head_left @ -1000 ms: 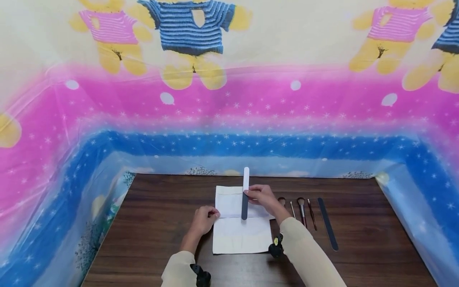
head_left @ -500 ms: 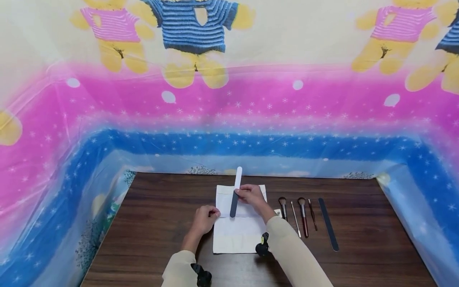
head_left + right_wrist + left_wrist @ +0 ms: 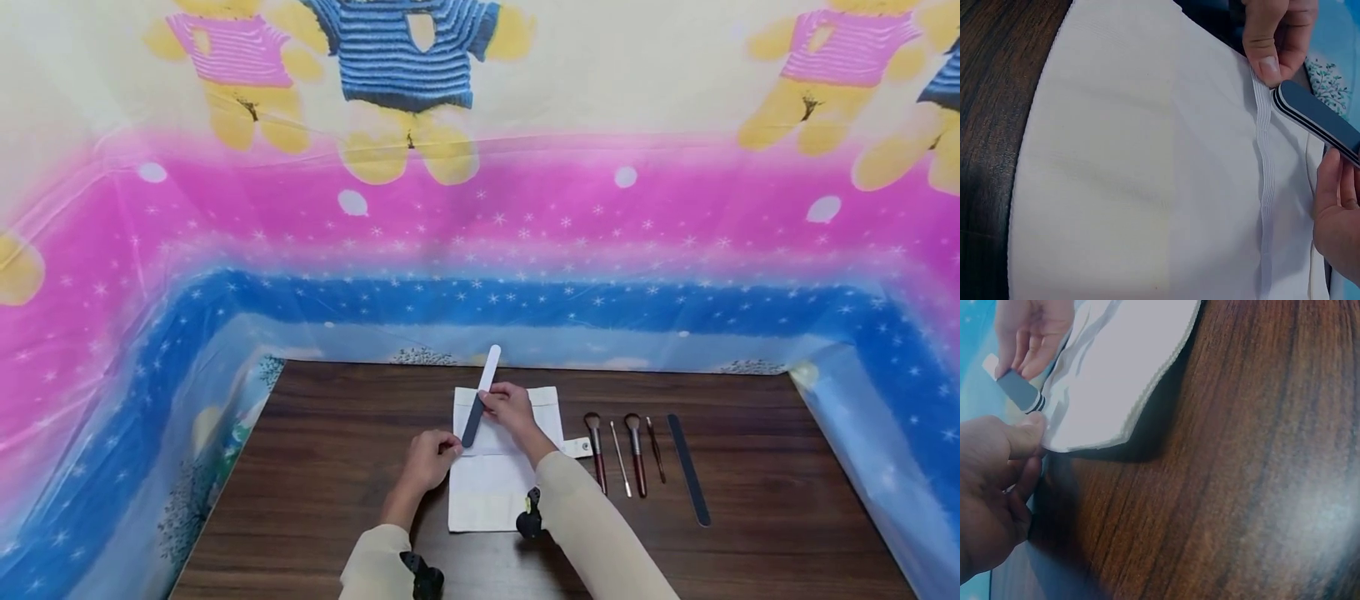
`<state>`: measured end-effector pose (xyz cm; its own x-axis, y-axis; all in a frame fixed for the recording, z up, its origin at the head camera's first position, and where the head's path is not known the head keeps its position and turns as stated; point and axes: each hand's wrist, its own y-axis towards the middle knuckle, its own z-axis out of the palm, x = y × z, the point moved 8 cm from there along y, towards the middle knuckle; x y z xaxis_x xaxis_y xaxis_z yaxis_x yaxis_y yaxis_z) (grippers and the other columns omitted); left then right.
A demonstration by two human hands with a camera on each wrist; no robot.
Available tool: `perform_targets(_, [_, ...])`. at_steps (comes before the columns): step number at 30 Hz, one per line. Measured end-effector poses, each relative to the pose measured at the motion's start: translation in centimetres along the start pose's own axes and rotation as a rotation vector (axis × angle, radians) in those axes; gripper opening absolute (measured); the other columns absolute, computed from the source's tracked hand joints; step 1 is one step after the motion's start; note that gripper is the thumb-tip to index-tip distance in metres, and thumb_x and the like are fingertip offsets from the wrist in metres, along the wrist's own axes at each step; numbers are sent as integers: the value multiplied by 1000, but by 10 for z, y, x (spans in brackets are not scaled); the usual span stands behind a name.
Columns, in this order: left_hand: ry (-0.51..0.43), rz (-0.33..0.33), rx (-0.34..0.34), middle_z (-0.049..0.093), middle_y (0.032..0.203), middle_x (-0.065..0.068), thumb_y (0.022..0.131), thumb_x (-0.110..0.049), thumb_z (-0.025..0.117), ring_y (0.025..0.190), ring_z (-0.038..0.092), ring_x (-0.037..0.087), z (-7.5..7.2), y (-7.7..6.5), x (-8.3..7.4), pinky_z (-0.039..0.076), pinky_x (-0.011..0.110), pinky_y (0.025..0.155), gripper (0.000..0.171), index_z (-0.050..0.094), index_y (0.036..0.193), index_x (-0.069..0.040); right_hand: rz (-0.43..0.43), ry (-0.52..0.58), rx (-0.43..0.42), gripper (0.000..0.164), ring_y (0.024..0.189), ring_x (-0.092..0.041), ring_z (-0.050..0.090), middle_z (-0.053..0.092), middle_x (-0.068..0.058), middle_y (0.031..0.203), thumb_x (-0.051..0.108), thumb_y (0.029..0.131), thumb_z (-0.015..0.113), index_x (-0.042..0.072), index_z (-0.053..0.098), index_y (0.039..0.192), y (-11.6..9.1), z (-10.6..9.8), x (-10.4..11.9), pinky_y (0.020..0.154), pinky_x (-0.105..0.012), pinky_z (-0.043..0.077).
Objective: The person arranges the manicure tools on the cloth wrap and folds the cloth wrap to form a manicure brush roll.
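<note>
A white cloth roll-up pouch lies spread on the table, with a white elastic band running across it. My left hand pinches the pouch's left edge at the end of this band, between thumb and fingers. Above the cloth, my right hand holds a nail file near its middle. One half of the file is dark grey and the other white, with striped layers along its edge. Its grey end slants down to the left thumb, close beside the band; the right wrist view does not settle whether it touches.
To the right of the pouch lie two brushes with dark red handles, a thin metal tool, tweezers and a dark flat file. A white strap with a snap sticks out from the pouch. A printed curtain hangs behind.
My right hand has moved left over the pouch with the nail file, which has tilted so its grey end meets the left hand. The left hand has stayed at the pouch's edge.
</note>
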<state>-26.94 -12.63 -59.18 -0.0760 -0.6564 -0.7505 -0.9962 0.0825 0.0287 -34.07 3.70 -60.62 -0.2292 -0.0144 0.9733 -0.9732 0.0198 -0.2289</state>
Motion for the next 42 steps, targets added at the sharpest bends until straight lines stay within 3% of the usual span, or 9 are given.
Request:
perform_targets(7, [-21, -33, 1, 74, 88, 7, 94, -7, 70, 80, 59, 14, 1, -2, 3, 48, 32, 75, 8, 76, 90, -6, 25, -46, -11, 23, 71, -3, 65, 75, -16, 98, 9, 96, 68, -7, 66, 113, 2, 0, -3, 69, -21, 58])
perform_targets(14, [-51, -6, 4, 75, 90, 7, 93, -7, 70, 82, 61, 14, 1, -3, 0, 49, 33, 77, 8, 77, 89, -7, 47, -88, -9, 24, 72, -4, 64, 74, -16, 100, 11, 98, 67, -5, 66, 115, 4, 1, -6, 70, -22, 58])
perform_targets(24, [-41, -17, -43, 76, 89, 5, 93, -10, 71, 81, 63, 13, 1, -4, 1, 49, 30, 74, 9, 79, 88, -8, 104, -235, 155, 30, 75, -9, 64, 72, -17, 106, 16, 97, 69, -3, 68, 120, 4, 7, -16, 68, -23, 57])
perform_targets(37, [-68, -49, -123, 76, 84, 5, 92, -12, 73, 71, 55, 11, 4, -3, 6, 42, 25, 67, 9, 80, 88, -7, 152, -294, 323, 21, 68, -6, 65, 72, -3, 85, 15, 95, 71, -1, 73, 108, -2, 9, -20, 66, -22, 56])
perform_targets(42, [-73, -42, -130, 76, 85, 4, 91, -13, 74, 72, 56, 10, 3, -2, 6, 43, 25, 69, 9, 81, 87, -8, 166, -252, 343, 36, 70, -7, 64, 72, -5, 92, 17, 94, 71, -1, 62, 124, -1, 11, -18, 66, -21, 54])
